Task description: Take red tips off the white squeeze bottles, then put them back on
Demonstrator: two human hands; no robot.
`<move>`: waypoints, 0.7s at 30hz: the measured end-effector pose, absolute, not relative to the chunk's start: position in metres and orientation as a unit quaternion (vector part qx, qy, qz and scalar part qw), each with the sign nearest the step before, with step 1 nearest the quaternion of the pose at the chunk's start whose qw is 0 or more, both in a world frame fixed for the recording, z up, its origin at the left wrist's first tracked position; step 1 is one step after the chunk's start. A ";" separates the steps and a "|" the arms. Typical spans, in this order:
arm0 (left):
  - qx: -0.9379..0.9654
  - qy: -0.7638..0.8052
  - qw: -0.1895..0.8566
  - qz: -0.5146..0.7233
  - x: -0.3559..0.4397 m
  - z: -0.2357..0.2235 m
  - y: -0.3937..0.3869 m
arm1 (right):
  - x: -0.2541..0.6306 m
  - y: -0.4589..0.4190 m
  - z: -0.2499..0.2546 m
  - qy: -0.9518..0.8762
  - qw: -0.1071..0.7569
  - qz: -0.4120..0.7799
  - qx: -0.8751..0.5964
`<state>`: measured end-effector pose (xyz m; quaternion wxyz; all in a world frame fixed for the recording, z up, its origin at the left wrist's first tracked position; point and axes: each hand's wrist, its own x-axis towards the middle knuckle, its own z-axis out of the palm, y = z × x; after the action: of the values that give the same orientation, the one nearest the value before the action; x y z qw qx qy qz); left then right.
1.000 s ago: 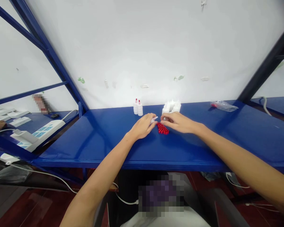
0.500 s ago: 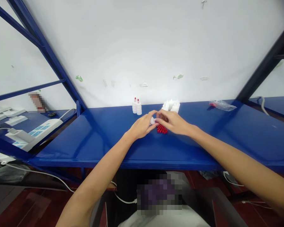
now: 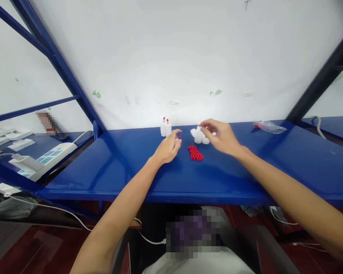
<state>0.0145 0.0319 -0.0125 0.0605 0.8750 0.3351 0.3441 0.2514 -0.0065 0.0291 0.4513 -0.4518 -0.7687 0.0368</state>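
My left hand [image 3: 168, 146] is curled round a small white bottle with a red cap [image 3: 178, 139], low over the blue bench [image 3: 125, 167]. Two capped white bottles [image 3: 165, 128] stand just beyond it by the wall. My right hand [image 3: 221, 136] hovers over a cluster of uncapped white bottles [image 3: 198, 136], its fingers bent toward them; whether it grips one I cannot make out. A pile of small red caps [image 3: 195, 153] lies on the bench between the two hands.
A clear plastic bag [image 3: 268, 127] lies at the back right. On the neighbouring bench to the left are a white power strip [image 3: 42, 159], cables and flat white boxes [image 3: 10, 139]. Blue frame struts rise on both sides. Another person's hand shows at the far left edge.
The hands were together over the red caps, joining a cap and bottle. They have parted: the left moved toward the capped bottles with the bottle, the right rose to the uncapped cluster.
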 end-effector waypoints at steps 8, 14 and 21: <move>0.850 0.356 0.057 0.383 0.008 -0.019 0.048 | 0.282 0.017 0.027 -0.743 0.389 -0.063 -0.541; 0.870 0.353 0.074 0.336 0.011 -0.017 0.043 | 0.282 0.025 0.017 -0.754 0.325 -0.063 -0.567; 0.884 0.340 0.062 0.315 0.018 -0.016 0.034 | 0.278 0.021 0.021 -0.762 0.347 -0.062 -0.543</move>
<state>0.0177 0.0342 -0.0162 0.0620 0.8840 0.3402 0.3146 0.2777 0.0209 0.0205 0.3467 -0.5432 -0.7621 -0.0619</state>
